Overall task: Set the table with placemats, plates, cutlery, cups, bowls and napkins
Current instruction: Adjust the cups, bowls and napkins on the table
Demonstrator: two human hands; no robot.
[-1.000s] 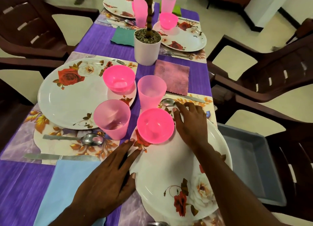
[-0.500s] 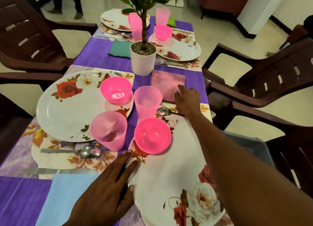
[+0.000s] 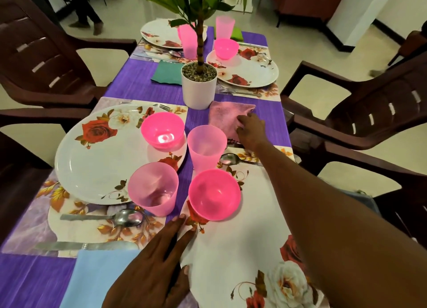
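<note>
1. Nearest, the left hand (image 3: 147,270) is laid flat, fingers straight and slightly spread, against the left rim of the near plate (image 3: 231,257); nothing is gripped. It is judged to be steadying the plate while the other arm reaches across.
2. On that plate's far-left edge a pink bowl (image 3: 214,194) is seated; a pink cup (image 3: 153,188) stands just left of it on the purple runner (image 3: 138,81) (cups kept between the two settings, it seems).
3. To the left, a blue napkin (image 3: 97,277), a knife (image 3: 85,245) and a spoon (image 3: 122,217) are lined up on the placemat (image 3: 34,220) below the second plate (image 3: 101,160), cutlery nearest the diner.
4. Further out, the right hand (image 3: 250,128) is set on the near right part of the pink napkin (image 3: 227,116), fingers bent onto the cloth; a pinch is likely, though a true grip cannot be confirmed. The napkin lies bunched beside the white plant pot (image 3: 198,86), so straightening is judged under way.
5. At the far end, two more settings are laid.
6. No brand, label or writing can be read anywhere.
</note>
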